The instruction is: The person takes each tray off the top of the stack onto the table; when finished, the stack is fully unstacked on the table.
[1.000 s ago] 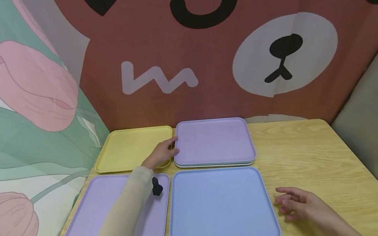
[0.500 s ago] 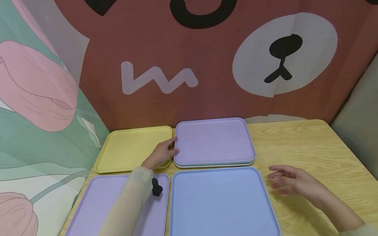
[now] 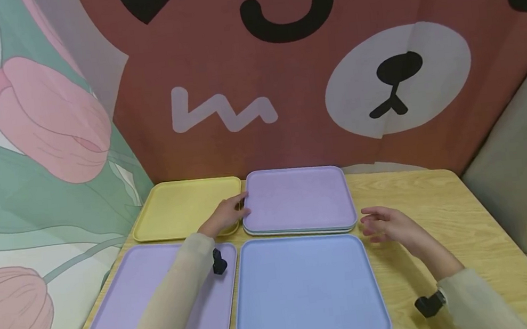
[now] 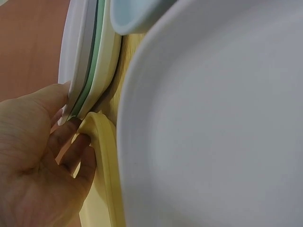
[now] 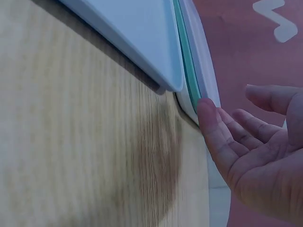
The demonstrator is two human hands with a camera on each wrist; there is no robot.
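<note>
At the back of the table, a purple tray (image 3: 298, 198) tops a stack, with a green tray (image 4: 91, 71) and a cream tray (image 4: 106, 61) beneath it in the left wrist view. My left hand (image 3: 223, 215) pinches the stack's left edge, thumb on the purple tray's rim and fingertips below it. Its other fingers are curled beside the yellow tray (image 3: 181, 208). Close to the stack's right front corner is my right hand (image 3: 388, 226), fingers loosely bent and holding nothing. In the right wrist view a fingertip overlaps the stack's edge; I cannot tell whether it touches.
A blue tray (image 3: 307, 288) lies in front of the stack, with another purple tray (image 3: 132, 296) to its left under my left forearm. Bare wooden table (image 3: 441, 205) shows on the right. A wall with a printed bear (image 3: 303, 128) rises behind the trays.
My right hand has moved forward and left, from beside the blue tray to the stack's right front corner. The left hand stays at the stack's left edge, and the trays have not moved.
</note>
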